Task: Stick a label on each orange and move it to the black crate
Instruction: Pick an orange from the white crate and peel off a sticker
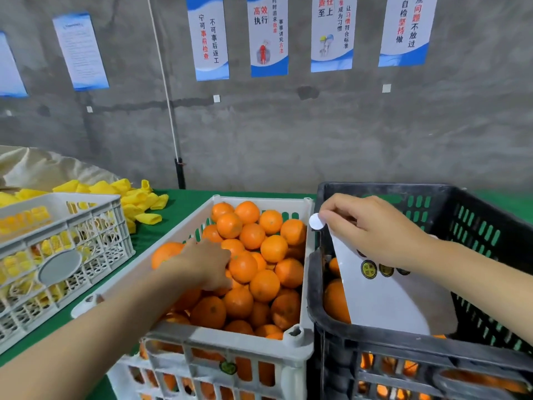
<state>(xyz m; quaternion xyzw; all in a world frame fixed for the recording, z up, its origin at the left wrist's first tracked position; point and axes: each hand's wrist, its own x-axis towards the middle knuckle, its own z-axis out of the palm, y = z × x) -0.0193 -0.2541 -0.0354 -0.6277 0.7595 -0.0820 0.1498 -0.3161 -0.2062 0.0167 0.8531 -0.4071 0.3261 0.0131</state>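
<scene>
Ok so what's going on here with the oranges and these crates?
A person is labelling oranges by hand. The left hand reaches into the oranges piled in the white crate; whether it holds one yet is hidden. The right hand pinches a round label over the black crate, where the label sheet lies on other oranges.

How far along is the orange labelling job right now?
Done: a few oranges lie in the black crate, beside the label sheet. In hand: the right hand pinches a peeled round label over that crate; the left hand is down among the fruit in the white crate. Left: the white crate is heaped full, so most remains.
</scene>
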